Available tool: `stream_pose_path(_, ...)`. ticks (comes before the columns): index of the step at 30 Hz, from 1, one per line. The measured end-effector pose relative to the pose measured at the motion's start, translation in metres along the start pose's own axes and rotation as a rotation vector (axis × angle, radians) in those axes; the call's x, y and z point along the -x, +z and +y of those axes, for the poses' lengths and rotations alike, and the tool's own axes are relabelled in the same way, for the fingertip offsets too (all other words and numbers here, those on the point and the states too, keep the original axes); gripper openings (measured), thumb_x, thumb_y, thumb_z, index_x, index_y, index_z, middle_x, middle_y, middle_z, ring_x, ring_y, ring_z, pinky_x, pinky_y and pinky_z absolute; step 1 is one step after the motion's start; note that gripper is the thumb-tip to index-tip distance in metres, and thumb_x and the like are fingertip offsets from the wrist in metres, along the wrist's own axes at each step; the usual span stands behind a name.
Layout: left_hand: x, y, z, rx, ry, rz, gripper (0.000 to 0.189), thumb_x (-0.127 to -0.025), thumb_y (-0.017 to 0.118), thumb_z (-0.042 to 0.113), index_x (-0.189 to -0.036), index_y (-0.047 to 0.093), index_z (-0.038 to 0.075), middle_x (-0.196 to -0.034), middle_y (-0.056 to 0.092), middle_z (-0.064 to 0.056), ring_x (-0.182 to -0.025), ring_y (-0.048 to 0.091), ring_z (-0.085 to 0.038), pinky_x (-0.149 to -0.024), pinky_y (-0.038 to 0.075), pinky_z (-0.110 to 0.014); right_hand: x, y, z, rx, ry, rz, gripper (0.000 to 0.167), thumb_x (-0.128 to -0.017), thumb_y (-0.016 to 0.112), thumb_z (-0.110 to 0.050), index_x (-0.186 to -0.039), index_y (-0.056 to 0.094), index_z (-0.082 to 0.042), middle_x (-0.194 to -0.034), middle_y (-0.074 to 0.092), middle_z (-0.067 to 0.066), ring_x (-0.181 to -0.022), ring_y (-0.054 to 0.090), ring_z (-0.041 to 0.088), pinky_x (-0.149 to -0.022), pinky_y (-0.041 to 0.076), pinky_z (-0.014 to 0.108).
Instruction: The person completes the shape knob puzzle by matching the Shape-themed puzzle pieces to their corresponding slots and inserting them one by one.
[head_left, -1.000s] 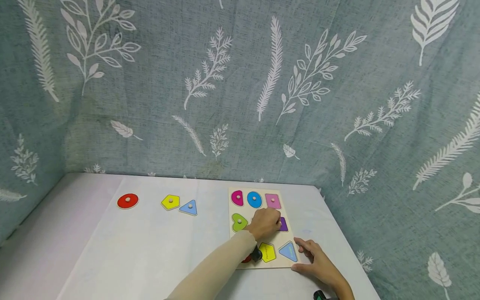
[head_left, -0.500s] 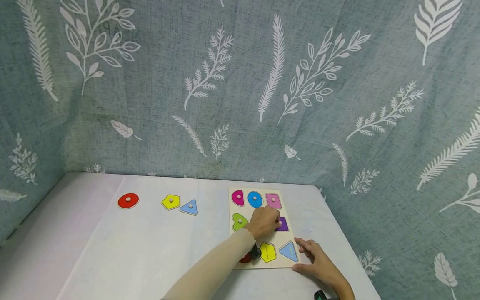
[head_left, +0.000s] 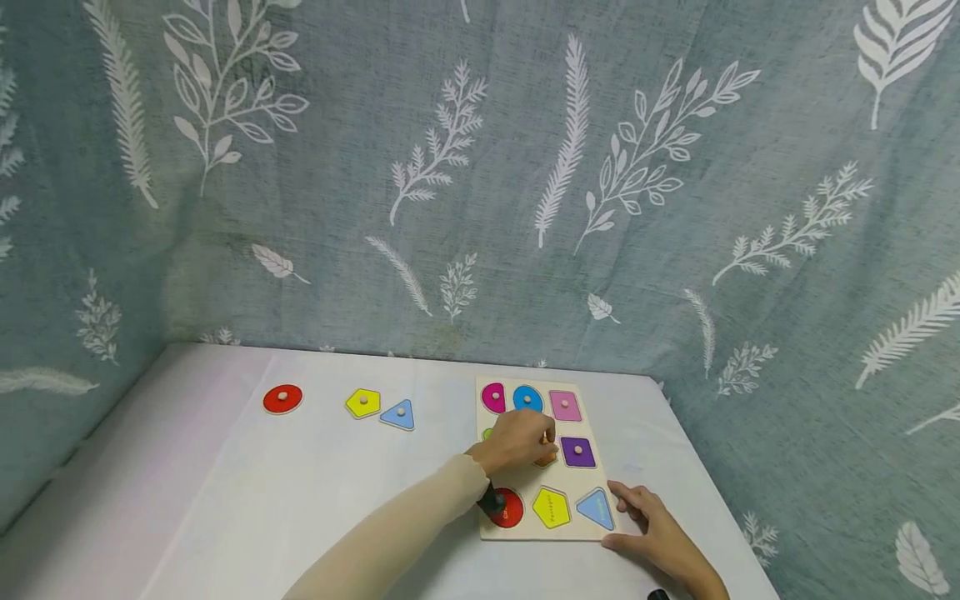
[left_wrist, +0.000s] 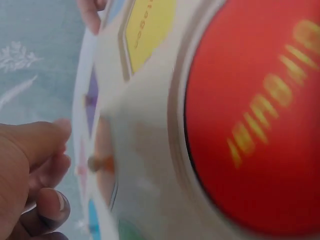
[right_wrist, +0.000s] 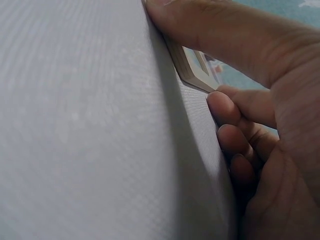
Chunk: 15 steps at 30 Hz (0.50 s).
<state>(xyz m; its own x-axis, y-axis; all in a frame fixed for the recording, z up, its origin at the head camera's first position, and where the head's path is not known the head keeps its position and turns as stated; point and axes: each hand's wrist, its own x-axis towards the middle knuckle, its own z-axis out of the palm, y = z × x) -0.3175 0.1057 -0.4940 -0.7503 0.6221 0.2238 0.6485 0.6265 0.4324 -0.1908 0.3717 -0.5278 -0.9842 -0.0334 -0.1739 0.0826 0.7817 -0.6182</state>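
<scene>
One puzzle board [head_left: 574,479] lies flat on the white table [head_left: 225,517]. My left hand [head_left: 513,442] is over its middle, fingers loosely bent and gripping nothing, just beside the knob of the orange piece [left_wrist: 104,135]. At three o'clock from there sits a purple square [head_left: 587,459]; below come the red hollow [head_left: 512,514] at seven, yellow hollow [head_left: 552,508] at six and blue hollow [head_left: 596,510] at five. My right hand [head_left: 656,533] is at the five o'clock corner, thumb and forefinger spread apart. Farther off, between nine and ten, lie a red disc [head_left: 282,405], yellow pentagon [head_left: 363,408] and blue triangle [head_left: 400,419]. Leaf-patterned cloth [head_left: 337,208] hangs at twelve.
</scene>
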Motion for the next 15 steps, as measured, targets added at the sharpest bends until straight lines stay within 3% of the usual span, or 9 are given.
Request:
stream_pose_path(6,0.025,-0.019,-0.019,0.023,0.011,0.045,0.013,-0.094,0.077,0.028,-0.089,0.073,0.017,-0.069,0.056,0.013,-0.064,0.050,-0.003,-0.056,0.041,-0.018,0.003,-0.002,0.001,0.017,-0.003,-0.009,0.090,-0.074,0.091,-0.042,-0.149,0.053,-0.008,-0.101,0.046,0.000,-0.097,0.041,0.018,-0.081,0.039,0.030)
stream_pose_path(15,0.067,-0.043,-0.059,0.056,-0.067,0.102,0.011,-0.094,0.076,0.025,-0.086,0.071,0.020,-0.067,0.053,0.013,-0.062,0.049,-0.005,-0.056,0.041,-0.023,0.004,-0.003,0.000,0.002,-0.022,-0.040,0.089,-0.077,0.090,-0.039,-0.150,0.051,-0.006,-0.103,0.045,0.001,-0.096,0.039,0.019,-0.077,0.036,0.030)
